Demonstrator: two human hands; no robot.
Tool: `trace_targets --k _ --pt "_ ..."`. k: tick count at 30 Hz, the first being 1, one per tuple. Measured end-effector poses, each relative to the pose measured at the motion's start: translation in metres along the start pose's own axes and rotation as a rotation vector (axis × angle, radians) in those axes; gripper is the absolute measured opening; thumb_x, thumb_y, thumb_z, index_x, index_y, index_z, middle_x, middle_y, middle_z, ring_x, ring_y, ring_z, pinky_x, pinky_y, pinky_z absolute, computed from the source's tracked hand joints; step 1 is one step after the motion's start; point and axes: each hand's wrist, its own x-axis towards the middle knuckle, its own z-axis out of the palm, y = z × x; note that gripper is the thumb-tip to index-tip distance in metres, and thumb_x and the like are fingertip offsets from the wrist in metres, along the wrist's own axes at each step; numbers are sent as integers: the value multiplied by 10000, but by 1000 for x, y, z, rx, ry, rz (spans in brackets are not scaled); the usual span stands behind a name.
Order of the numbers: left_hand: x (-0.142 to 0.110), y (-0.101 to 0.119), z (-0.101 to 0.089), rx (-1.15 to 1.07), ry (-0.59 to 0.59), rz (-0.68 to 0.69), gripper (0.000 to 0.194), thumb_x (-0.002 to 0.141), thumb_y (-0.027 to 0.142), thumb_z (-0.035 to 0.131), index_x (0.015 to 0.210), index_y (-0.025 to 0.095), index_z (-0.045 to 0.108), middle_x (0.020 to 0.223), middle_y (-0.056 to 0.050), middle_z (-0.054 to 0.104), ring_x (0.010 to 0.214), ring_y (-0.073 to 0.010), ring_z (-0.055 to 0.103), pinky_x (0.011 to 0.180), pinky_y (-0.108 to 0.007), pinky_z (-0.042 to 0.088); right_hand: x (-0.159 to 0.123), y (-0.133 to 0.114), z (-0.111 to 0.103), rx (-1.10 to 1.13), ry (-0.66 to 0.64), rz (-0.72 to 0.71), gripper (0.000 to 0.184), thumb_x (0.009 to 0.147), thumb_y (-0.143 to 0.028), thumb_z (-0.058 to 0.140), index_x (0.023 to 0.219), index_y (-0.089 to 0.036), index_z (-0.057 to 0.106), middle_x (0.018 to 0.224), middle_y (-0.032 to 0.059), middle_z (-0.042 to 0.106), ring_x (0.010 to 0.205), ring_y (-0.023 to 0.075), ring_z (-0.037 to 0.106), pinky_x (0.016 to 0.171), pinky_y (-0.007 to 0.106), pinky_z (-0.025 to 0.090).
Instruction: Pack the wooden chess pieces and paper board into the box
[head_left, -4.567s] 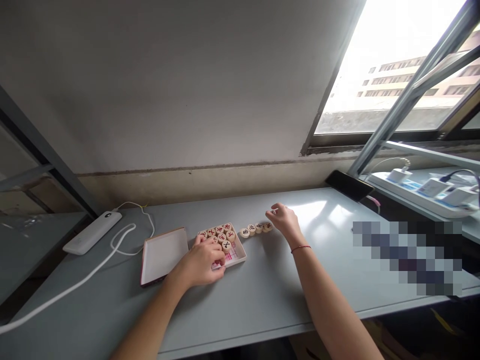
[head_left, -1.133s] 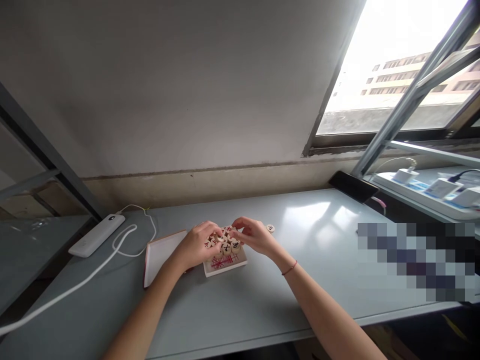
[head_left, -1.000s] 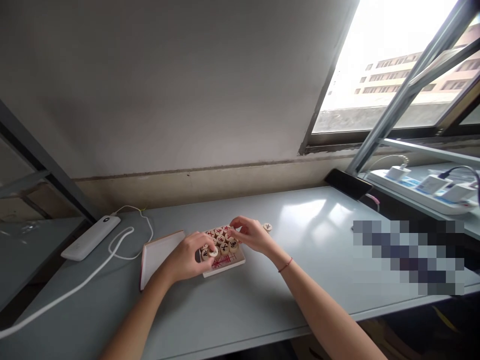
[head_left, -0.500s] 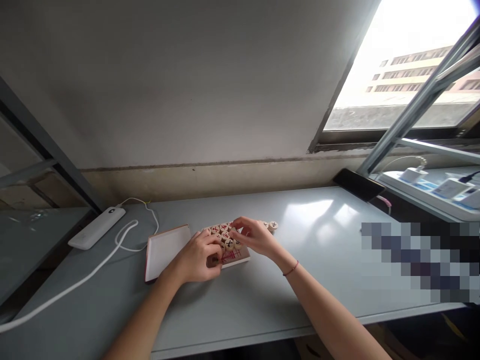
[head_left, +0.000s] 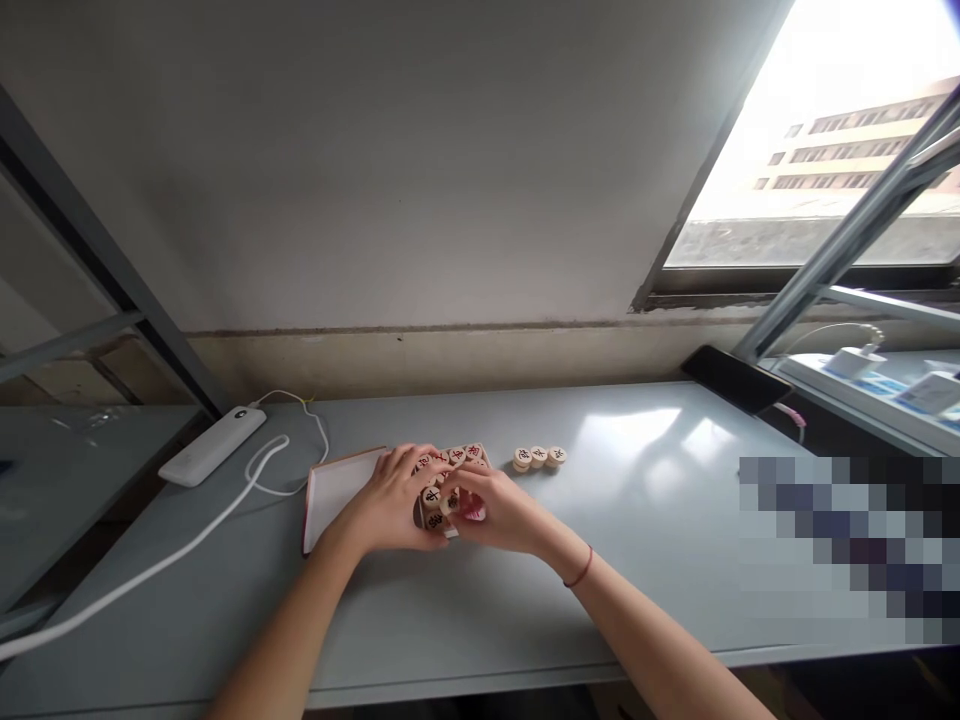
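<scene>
Round wooden xiangqi pieces with red and black characters fill a shallow box in the middle of the desk. My left hand curls around the box's left side, fingers over the pieces at the back and thumb along the near edge. Over the near part of the box, my right hand pinches a xiangqi piece between thumb and fingers. Parts of the box and several pieces are hidden beneath both hands. To the right of the box, more xiangqi pieces stand in a short row.
A white-lined box lid lies open side up, left of the box. Farther left are a white power bank and a looping white cable. A black phone-like slab leans near the right-hand frame, beside a power strip.
My right hand has come from the back of the pieces to the near side of the box. My left fingers have spread farther over the box. The view has shifted slightly left.
</scene>
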Motion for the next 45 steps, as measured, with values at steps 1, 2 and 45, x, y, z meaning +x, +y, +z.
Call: trace_targets --k 1,2,45 --pt "0 -1 1 6 -9 -1 860 535 441 786 1306 295 433 1379 -80 402 1277 -335 325 1049 -481 299 0 0 2 -47 -15 -1 190 708 -130 655 883 -202 640 898 37 624 721 135 560 669 254 474" --pt "-1 -2 2 8 -24 -2 921 535 447 789 1351 306 386 1415 -84 369 1311 -348 288 1067 -498 274 0 0 4 -86 -32 -9 137 721 -159 668 848 -203 644 859 29 633 718 138 565 674 253 464" --pt "7 -7 5 85 93 25 884 704 670 609 1439 282 308 1436 -115 388 1346 -358 287 1110 -592 146 0 30 -36 -105 118 301 322 851 -439 522 1062 -224 636 866 38 697 526 106 537 567 240 425"
